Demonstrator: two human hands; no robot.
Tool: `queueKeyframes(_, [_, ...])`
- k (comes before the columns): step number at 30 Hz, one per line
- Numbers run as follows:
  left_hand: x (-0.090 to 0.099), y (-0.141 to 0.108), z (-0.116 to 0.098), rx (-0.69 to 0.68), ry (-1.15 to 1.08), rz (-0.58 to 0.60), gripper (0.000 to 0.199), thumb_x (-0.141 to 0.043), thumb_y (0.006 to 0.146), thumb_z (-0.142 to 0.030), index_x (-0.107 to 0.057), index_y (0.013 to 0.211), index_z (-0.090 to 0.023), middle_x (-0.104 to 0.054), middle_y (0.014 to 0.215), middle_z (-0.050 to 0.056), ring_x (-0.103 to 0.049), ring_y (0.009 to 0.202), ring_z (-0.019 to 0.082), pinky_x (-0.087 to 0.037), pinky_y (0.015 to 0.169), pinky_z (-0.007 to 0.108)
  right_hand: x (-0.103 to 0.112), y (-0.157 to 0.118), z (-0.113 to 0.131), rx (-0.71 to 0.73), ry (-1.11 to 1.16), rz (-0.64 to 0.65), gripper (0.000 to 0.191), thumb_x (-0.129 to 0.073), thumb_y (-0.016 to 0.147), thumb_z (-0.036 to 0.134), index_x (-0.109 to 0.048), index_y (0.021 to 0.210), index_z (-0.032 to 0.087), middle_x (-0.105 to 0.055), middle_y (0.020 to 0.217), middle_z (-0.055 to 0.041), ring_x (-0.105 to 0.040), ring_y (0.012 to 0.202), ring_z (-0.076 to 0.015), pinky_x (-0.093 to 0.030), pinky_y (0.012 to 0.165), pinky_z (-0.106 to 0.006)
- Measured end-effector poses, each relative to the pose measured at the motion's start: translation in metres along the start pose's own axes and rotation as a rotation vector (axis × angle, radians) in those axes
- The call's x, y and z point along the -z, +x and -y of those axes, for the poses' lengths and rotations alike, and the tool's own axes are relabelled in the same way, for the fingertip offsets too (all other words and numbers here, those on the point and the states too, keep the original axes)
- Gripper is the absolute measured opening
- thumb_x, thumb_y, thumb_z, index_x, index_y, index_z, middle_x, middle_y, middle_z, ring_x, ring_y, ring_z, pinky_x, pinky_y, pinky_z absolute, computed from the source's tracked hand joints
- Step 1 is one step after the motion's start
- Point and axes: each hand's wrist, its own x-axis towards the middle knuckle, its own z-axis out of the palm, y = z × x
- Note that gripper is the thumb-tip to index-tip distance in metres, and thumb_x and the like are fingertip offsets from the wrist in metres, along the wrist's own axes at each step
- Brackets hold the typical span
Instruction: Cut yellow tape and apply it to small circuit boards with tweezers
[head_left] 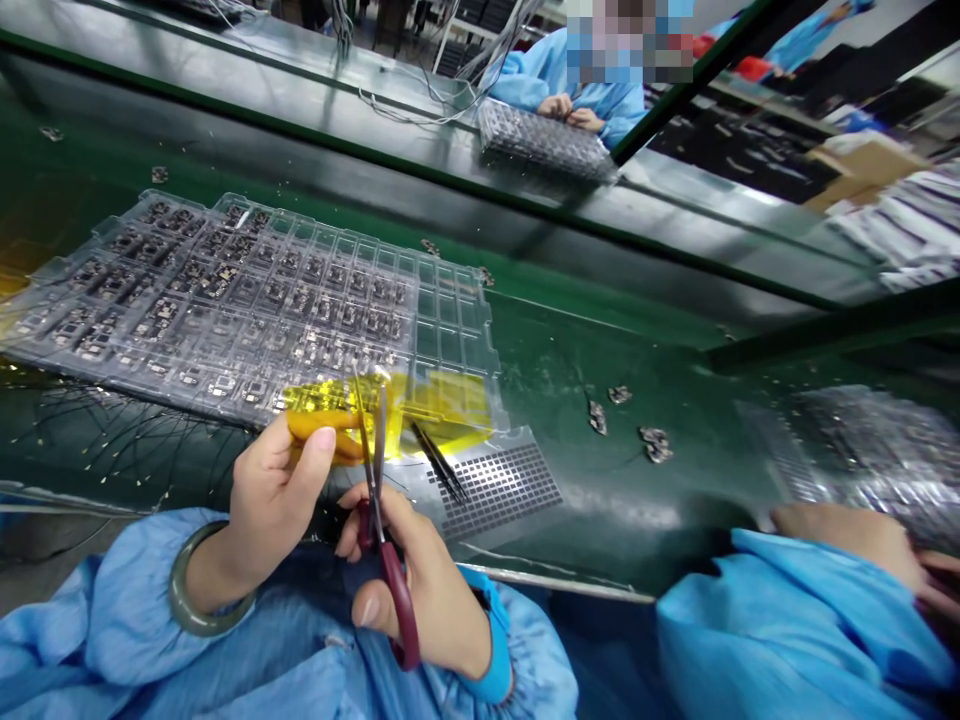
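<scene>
My left hand (262, 500) pinches a transparent yellow film (388, 420), with some fingers showing orange through it. My right hand (435, 590) grips scissors (397, 600) with maroon handles. Their blades point away from me and stand slightly apart at the film in front of my left fingers; I cannot tell whether they touch it. More yellow film (457, 405) lies over the corner of a clear plastic tray (450, 310). Black tweezers (439, 465) rest beside it, partly over a sheet of small dark rectangles (510, 485).
Small circuit boards (300, 300) fill many tray pockets, with thin black wires (142, 455) along the near side. Loose parts (655, 444) lie on the green bench (555, 380). A co-worker's sleeve (795, 620) is close on my right; another person (525, 80) sits opposite, behind a green rail.
</scene>
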Motion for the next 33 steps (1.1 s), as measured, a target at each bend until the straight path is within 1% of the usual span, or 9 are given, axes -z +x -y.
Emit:
queueKeyframes(3, [0.000,0.001,0.001,0.022,-0.021,0.008,0.017,-0.058,0.093,-0.030,-0.069,0.092,-0.016,-0.079,0.079,0.001,-0.074,0.066,0.013,-0.059,0.062,0.018,-0.001,0.001,0.002,-0.037,0.018,-0.014,0.087,-0.055,0.062,0.090,-0.057,0.109,0.016,-0.067,0.075,-0.0060,-0.056,0.066,-0.0197,-0.047,0.066,-0.032])
queueKeyframes(7, [0.000,0.002,0.005,0.115,-0.147,0.053,0.021,-0.058,0.094,-0.035,-0.067,0.093,-0.016,-0.078,0.076,0.001,-0.074,0.065,0.013,-0.060,0.062,0.020,-0.002,0.002,0.004,-0.067,0.085,-0.032,0.084,-0.058,0.062,0.088,-0.058,0.104,0.016,-0.064,0.064,-0.0032,-0.054,0.061,-0.0181,-0.044,0.059,-0.029])
queueKeyframes(11, [0.000,0.001,0.010,0.174,-0.218,0.071,0.022,-0.059,0.094,-0.038,-0.067,0.092,-0.017,-0.078,0.078,0.001,-0.074,0.068,0.014,-0.060,0.063,0.020,-0.003,0.003,0.003,-0.087,0.151,-0.059,0.080,-0.064,0.061,0.085,-0.059,0.102,0.016,-0.064,0.063,-0.0021,-0.053,0.057,-0.0160,-0.043,0.055,-0.026])
queueKeyframes(17, [0.001,0.005,0.008,0.114,-0.161,0.092,0.023,-0.055,0.096,-0.036,-0.067,0.092,-0.017,-0.078,0.078,0.002,-0.074,0.068,0.013,-0.059,0.065,0.019,-0.002,0.000,-0.001,-0.126,0.166,-0.093,0.073,-0.070,0.060,0.080,-0.062,0.093,0.016,-0.058,0.055,0.0021,-0.047,0.050,-0.0118,-0.037,0.049,-0.023])
queueKeyframes(21, [0.003,0.004,0.004,0.065,-0.079,0.149,0.021,-0.054,0.096,-0.032,-0.067,0.091,-0.017,-0.079,0.083,0.004,-0.074,0.073,0.015,-0.058,0.066,0.020,0.001,-0.003,0.000,-0.098,0.155,-0.091,0.076,-0.067,0.062,0.082,-0.061,0.098,0.016,-0.060,0.059,0.0005,-0.048,0.051,-0.0120,-0.038,0.048,-0.023])
queueKeyframes(23, [0.003,0.002,0.003,0.075,-0.067,0.162,0.022,-0.053,0.096,-0.033,-0.068,0.093,-0.017,-0.079,0.086,0.005,-0.074,0.075,0.016,-0.059,0.067,0.022,0.001,-0.002,0.002,-0.092,0.156,-0.083,0.076,-0.065,0.063,0.083,-0.061,0.100,0.016,-0.061,0.061,-0.0006,-0.049,0.051,-0.0124,-0.039,0.047,-0.023])
queueKeyframes(26, [0.004,0.000,0.004,0.111,-0.076,0.156,0.024,-0.053,0.095,-0.035,-0.068,0.092,-0.016,-0.078,0.085,0.005,-0.074,0.074,0.017,-0.059,0.068,0.024,0.001,-0.001,0.003,-0.094,0.188,-0.065,0.071,-0.066,0.066,0.081,-0.061,0.096,0.017,-0.060,0.059,0.0003,-0.049,0.049,-0.0120,-0.039,0.047,-0.023])
queueKeyframes(29, [0.004,0.000,0.007,0.117,-0.071,0.169,0.025,-0.053,0.095,-0.036,-0.068,0.091,-0.017,-0.077,0.085,0.005,-0.073,0.073,0.017,-0.058,0.068,0.024,0.000,0.000,0.000,-0.111,0.235,-0.075,0.069,-0.069,0.064,0.079,-0.060,0.094,0.017,-0.057,0.056,0.0024,-0.047,0.048,-0.0111,-0.038,0.048,-0.022])
queueKeyframes(33, [0.002,-0.001,0.008,0.132,-0.112,0.167,0.024,-0.051,0.096,-0.035,-0.067,0.096,-0.017,-0.076,0.086,0.005,-0.072,0.076,0.016,-0.057,0.071,0.025,0.000,0.000,-0.007,-0.109,0.250,-0.051,0.072,-0.071,0.061,0.079,-0.062,0.096,0.017,-0.058,0.059,0.0010,-0.047,0.050,-0.0120,-0.037,0.048,-0.023])
